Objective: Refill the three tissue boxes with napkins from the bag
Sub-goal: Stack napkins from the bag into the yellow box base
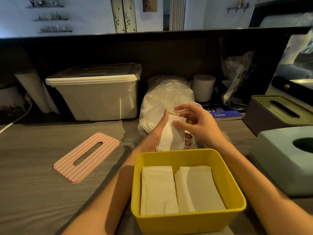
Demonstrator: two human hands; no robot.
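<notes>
1. The left hand (156, 133) has its grip clenched around a stack of napkins (171, 136), thumb on one side, fingertips showing on the other.
2. The right hand (196, 122) hovers over the stack's top, fingers loosely curled, touching the top sheets; its grip looks released.
3. Just behind sits the plastic bag (162, 97); just in front, the yellow box (186, 219) already holds two piles.
4. Its pink lid (86, 157) lies apart on the tabletop (33, 167).
5. Risk: loose sheets may slide or fan out, since the stack is held only by its edges.
6. The green box (277, 167) and purple box (264, 116) wait at right.
</notes>
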